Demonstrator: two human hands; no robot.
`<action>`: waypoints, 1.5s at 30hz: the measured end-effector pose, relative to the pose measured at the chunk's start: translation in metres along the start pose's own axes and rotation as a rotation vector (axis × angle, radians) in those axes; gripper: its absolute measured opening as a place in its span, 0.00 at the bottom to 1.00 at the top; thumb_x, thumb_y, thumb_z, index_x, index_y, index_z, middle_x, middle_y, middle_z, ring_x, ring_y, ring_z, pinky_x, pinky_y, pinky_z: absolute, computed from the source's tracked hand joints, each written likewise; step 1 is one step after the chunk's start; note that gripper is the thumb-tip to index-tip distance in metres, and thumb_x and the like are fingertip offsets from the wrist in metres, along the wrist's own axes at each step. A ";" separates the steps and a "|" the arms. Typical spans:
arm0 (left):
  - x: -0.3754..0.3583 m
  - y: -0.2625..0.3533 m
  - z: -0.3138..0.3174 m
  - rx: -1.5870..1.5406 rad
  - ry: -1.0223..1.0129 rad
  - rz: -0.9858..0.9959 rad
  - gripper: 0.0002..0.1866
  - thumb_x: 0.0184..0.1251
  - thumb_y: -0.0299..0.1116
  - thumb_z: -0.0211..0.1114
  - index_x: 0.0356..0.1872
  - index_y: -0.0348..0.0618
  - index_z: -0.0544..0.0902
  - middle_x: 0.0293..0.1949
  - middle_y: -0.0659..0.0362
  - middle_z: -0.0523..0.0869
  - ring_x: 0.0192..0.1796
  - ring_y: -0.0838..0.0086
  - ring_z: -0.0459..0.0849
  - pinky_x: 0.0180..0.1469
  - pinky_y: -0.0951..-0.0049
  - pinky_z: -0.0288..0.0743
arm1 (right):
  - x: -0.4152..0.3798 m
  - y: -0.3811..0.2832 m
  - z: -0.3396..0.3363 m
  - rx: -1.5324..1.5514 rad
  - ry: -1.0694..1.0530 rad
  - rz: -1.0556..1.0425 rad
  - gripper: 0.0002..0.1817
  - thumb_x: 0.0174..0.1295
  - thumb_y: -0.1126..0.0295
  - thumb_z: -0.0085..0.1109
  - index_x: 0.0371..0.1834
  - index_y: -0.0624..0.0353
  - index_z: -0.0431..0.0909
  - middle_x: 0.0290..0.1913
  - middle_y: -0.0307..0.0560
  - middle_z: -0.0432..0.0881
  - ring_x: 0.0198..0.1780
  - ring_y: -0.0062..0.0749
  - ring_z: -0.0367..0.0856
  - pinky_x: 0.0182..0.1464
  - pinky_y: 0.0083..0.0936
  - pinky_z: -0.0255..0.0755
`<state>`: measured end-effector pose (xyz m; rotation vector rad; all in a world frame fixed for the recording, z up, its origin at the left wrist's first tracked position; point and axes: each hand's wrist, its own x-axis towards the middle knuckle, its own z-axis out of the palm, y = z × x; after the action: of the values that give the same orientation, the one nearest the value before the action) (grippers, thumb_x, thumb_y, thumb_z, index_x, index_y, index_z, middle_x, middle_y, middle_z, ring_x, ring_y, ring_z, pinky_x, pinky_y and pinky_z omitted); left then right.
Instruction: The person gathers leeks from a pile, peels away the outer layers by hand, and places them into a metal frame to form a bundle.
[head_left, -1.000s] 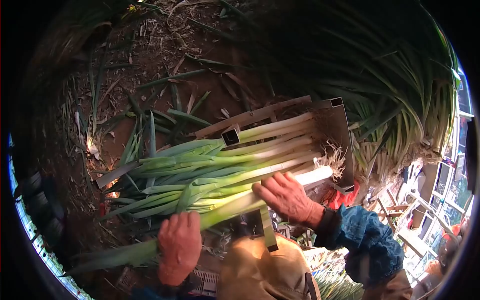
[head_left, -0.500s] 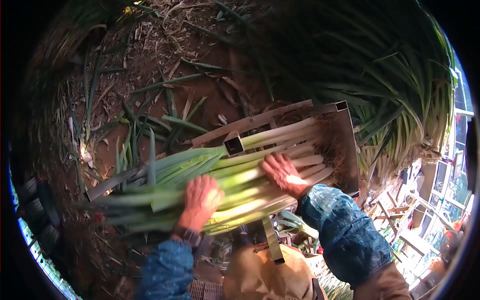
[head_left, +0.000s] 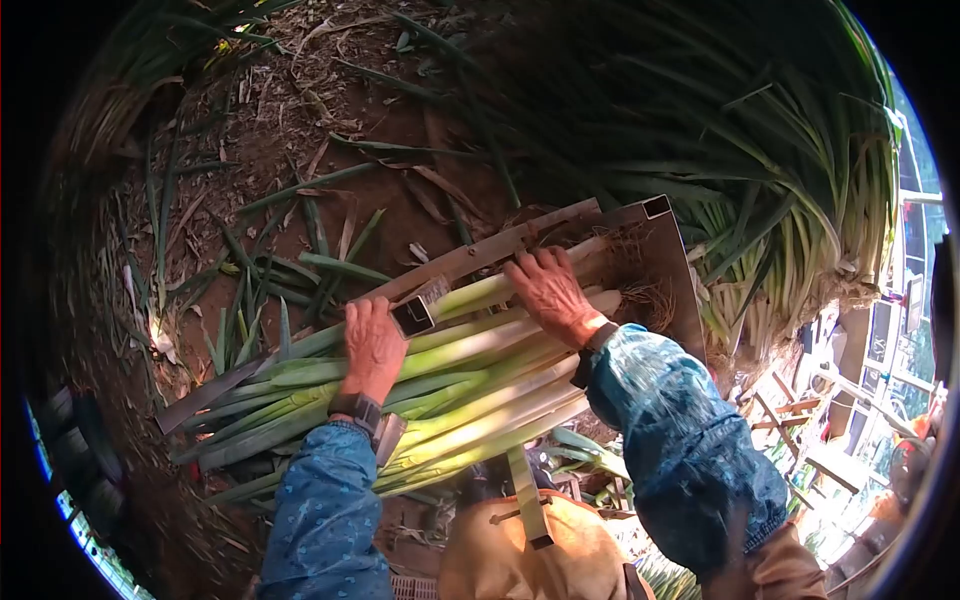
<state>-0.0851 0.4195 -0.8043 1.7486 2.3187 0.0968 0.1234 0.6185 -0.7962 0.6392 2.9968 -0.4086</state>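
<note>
A row of long green onions (head_left: 490, 375) lies across a metal rack (head_left: 470, 262), white shafts and roots to the right and green leaves to the left. My left hand (head_left: 372, 345) is closed over the leaves at the far side, right beside a square metal post (head_left: 413, 316). Farther right, my right hand (head_left: 553, 295) curls its fingers over the white shaft of the farthest onion, near the root end. The undersides of both grips are hidden. Roots (head_left: 645, 295) sit close to the rack's upright end plate (head_left: 675, 275).
A big heap of green onions (head_left: 790, 180) stands at the upper right. Cut leaves (head_left: 340, 265) litter the brown soil (head_left: 385, 215) beyond the rack. A flat metal bar (head_left: 528, 495) sticks out toward my body. Frames and poles (head_left: 820, 420) stand at the right.
Both hands have moved to the far side of the onion row, the left one up beside the post, the right one onto the farthest shaft. The leaf ends, blurred before, now lie still.
</note>
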 end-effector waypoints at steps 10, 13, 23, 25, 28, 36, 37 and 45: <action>-0.045 -0.019 -0.061 -0.296 -0.643 -0.450 0.21 0.62 0.54 0.57 0.33 0.44 0.82 0.34 0.49 0.83 0.41 0.54 0.81 0.47 0.57 0.72 | -0.070 0.007 0.006 0.143 -0.120 -0.017 0.21 0.47 0.69 0.60 0.49 0.50 0.74 0.38 0.43 0.74 0.46 0.43 0.72 0.49 0.40 0.66; -0.059 -0.065 -0.092 -0.389 -0.828 -0.553 0.29 0.63 0.60 0.51 0.42 0.43 0.86 0.44 0.45 0.84 0.50 0.53 0.81 0.52 0.59 0.71 | -0.064 0.005 -0.008 0.135 -0.226 -0.030 0.19 0.53 0.65 0.56 0.50 0.49 0.74 0.40 0.44 0.75 0.46 0.44 0.72 0.48 0.39 0.66; -0.265 -0.167 -0.058 0.330 -0.605 -0.841 0.26 0.70 0.55 0.48 0.57 0.46 0.73 0.51 0.51 0.77 0.56 0.52 0.73 0.60 0.48 0.59 | -0.061 0.008 0.007 0.135 -0.278 -0.054 0.22 0.50 0.69 0.57 0.51 0.42 0.73 0.38 0.43 0.76 0.44 0.43 0.74 0.46 0.37 0.69; -0.256 -0.176 -0.045 0.508 -0.401 -0.621 0.23 0.70 0.50 0.51 0.55 0.44 0.73 0.51 0.51 0.75 0.54 0.53 0.73 0.59 0.49 0.59 | -0.062 0.006 0.003 0.132 -0.287 -0.067 0.23 0.49 0.69 0.59 0.52 0.44 0.72 0.39 0.42 0.76 0.46 0.41 0.73 0.47 0.39 0.69; -0.221 -0.198 -0.065 0.666 -0.272 -0.605 0.18 0.66 0.38 0.58 0.54 0.41 0.74 0.52 0.49 0.75 0.54 0.52 0.72 0.55 0.47 0.61 | -0.069 0.002 0.002 -0.001 -0.231 -0.129 0.24 0.52 0.66 0.60 0.55 0.47 0.71 0.44 0.43 0.74 0.49 0.42 0.72 0.50 0.43 0.67; -0.135 0.007 -0.129 -0.264 -0.100 -0.328 0.16 0.51 0.32 0.68 0.42 0.43 0.79 0.39 0.53 0.80 0.43 0.57 0.77 0.47 0.58 0.72 | -0.082 -0.058 -0.027 0.168 -0.195 -0.011 0.21 0.50 0.59 0.65 0.48 0.52 0.76 0.43 0.44 0.72 0.48 0.41 0.68 0.51 0.39 0.61; -0.122 0.031 -0.121 -0.268 -0.059 -0.250 0.19 0.50 0.32 0.69 0.45 0.43 0.79 0.41 0.53 0.80 0.46 0.58 0.77 0.50 0.59 0.71 | -0.073 -0.059 -0.031 0.157 -0.263 -0.025 0.18 0.50 0.60 0.64 0.43 0.52 0.77 0.43 0.43 0.72 0.49 0.41 0.68 0.50 0.39 0.62; -0.097 0.057 -0.077 -0.229 -0.200 0.004 0.18 0.40 0.31 0.73 0.34 0.44 0.75 0.32 0.59 0.79 0.42 0.62 0.78 0.47 0.61 0.72 | -0.085 -0.059 -0.084 0.168 -0.149 -0.242 0.18 0.52 0.63 0.58 0.47 0.55 0.72 0.33 0.41 0.73 0.36 0.36 0.75 0.42 0.35 0.66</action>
<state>-0.0240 0.3493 -0.7048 1.5748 2.0725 0.1718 0.1777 0.5552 -0.6914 0.2402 2.9242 -0.6940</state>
